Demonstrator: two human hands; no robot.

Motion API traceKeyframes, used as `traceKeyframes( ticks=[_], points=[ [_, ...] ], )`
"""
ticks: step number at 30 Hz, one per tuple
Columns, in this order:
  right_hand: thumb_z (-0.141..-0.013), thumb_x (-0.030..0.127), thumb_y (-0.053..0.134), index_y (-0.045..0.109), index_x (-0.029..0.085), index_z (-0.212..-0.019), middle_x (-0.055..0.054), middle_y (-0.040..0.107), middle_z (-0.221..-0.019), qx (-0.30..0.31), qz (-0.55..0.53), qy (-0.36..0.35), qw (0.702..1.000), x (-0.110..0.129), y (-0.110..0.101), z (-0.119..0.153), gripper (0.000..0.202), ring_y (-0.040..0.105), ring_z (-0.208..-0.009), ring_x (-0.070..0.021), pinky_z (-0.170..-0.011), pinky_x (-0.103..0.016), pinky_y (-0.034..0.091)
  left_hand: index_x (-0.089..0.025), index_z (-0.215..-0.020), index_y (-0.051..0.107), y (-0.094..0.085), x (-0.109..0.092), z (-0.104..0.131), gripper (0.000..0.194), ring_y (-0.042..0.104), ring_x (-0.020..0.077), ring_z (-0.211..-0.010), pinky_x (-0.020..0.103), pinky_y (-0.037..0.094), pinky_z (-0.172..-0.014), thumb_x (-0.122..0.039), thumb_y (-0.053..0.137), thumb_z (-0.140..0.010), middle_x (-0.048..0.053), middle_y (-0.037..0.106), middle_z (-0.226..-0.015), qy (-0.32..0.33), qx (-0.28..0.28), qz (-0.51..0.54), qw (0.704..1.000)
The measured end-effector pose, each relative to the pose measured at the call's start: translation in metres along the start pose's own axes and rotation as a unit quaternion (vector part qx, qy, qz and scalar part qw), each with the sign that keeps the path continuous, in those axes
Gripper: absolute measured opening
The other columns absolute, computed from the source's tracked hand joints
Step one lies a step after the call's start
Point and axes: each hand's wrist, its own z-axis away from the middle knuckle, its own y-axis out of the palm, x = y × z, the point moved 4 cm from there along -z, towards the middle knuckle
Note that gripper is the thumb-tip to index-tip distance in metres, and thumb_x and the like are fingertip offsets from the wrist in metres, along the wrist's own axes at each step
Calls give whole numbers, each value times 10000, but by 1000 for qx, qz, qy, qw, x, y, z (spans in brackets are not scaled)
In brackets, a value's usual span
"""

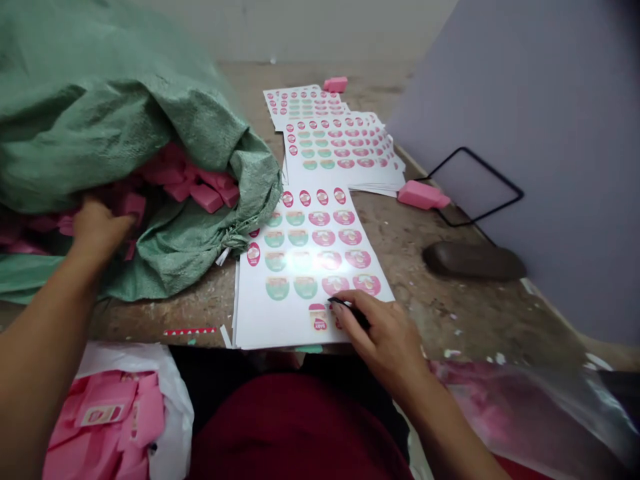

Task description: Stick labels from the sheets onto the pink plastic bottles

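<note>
My left hand [100,227] reaches into the mouth of a green woven sack [190,127] full of pink plastic bottles [205,197]. Its thumb lies against a pink bottle [134,205], while the other fingers are hidden among the bottles. My right hand [385,333] is closed around a slim black pointed tool [361,319], whose exact kind I cannot make out. The tool's tip is over the lower part of a white sticker sheet [280,327], which carries rows of green and pink labels. Beside the tip is a small pink-and-beige label [318,319].
More sticker sheets [345,143] lie fanned out farther back. Pink bottles lie by them, one at the right [423,195] and one at the far end [335,85]. A dark oblong case [473,260] rests near a black wire frame [515,197]. Labelled bottles fill a white bag [175,400] below.
</note>
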Motion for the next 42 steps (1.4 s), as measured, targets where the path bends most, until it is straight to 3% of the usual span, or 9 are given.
traceKeyframes(
  ticks=[2, 3, 4, 8, 11, 15, 24, 31, 42],
  points=[
    [-924, 317, 521, 697, 230, -946, -12, 742, -733, -2, 27, 8, 1000, -1, 1, -1, 197, 630, -591, -184, -635, -316, 384, -217, -1046, 545, 4, -13, 30, 371, 598, 61, -998, 64, 481, -667, -17, 698, -773, -130, 676, -954, 42, -30, 104, 993],
    [-920, 313, 526, 693, 234, -941, -8, 736, -719, -3, 34, 11, 999, -1, 2, -2, 186, 620, -581, -183, -628, -311, 375, -215, -1055, 577, 10, -19, 48, 305, 607, 58, -844, 83, 487, -631, -22, 631, -825, -107, 691, -888, 44, -14, 167, 985],
    [-916, 311, 531, 689, 238, -933, -6, 735, -718, -1, 39, 10, 999, -1, 1, -2, 175, 613, -582, -183, -627, -307, 369, -196, -1065, 607, 22, -22, 67, 271, 605, 69, -774, 120, 513, -638, -24, 554, -863, -64, 710, -883, 23, 38, 229, 972],
    [-914, 314, 524, 671, 250, -883, 1, 740, -744, 17, 50, -5, 999, 0, 0, -2, 164, 589, -577, -176, -641, -311, 346, -114, -1241, 591, 84, -12, 141, 374, 693, 212, -875, 287, 593, -682, -156, 541, -873, 147, 723, -1081, -182, 210, 384, 880],
    [-919, 312, 512, 662, 244, -864, 0, 734, -725, 21, 59, -13, 998, 2, 1, -2, 174, 579, -568, -178, -643, -321, 320, -147, -1316, 540, 134, 4, 180, 510, 691, 260, -1006, 347, 591, -792, -213, 656, -824, 170, 667, -1238, -297, 323, 390, 810],
    [-923, 292, 515, 644, 231, -841, 3, 734, -713, 4, 79, -22, 997, 4, 1, 0, 164, 556, -554, -165, -655, -319, 297, -158, -1218, 594, 167, 15, 193, 449, 675, 235, -1059, 320, 560, -878, -125, 703, -784, 141, 676, -1205, -304, 333, 345, 823],
    [-916, 302, 517, 651, 225, -801, 1, 719, -678, 0, 93, -15, 996, 9, 5, -4, 192, 497, -502, -159, -637, -314, 298, -144, -1207, 590, 167, 19, 184, 432, 638, 272, -1172, 392, 519, -998, -107, 694, -789, 159, 677, -1211, -285, 339, 348, 826],
    [-914, 347, 521, 652, 241, -859, 2, 727, -737, 68, -1, 35, 997, 3, 7, -5, 177, 611, -616, -197, -649, -312, 347, -134, -1174, 609, 167, 19, 183, 401, 658, 257, -1134, 373, 520, -992, -99, 689, -782, 155, 688, -1188, -294, 329, 358, 823],
    [-930, 319, 516, 658, 223, -846, -5, 721, -689, 20, 80, -4, 997, 8, 7, -2, 192, 554, -531, -175, -670, -325, 333, -121, -1196, 604, 166, 22, 185, 411, 656, 256, -1136, 389, 477, -1042, -110, 691, -794, 157, 698, -1166, -277, 332, 364, 825]
  ],
)
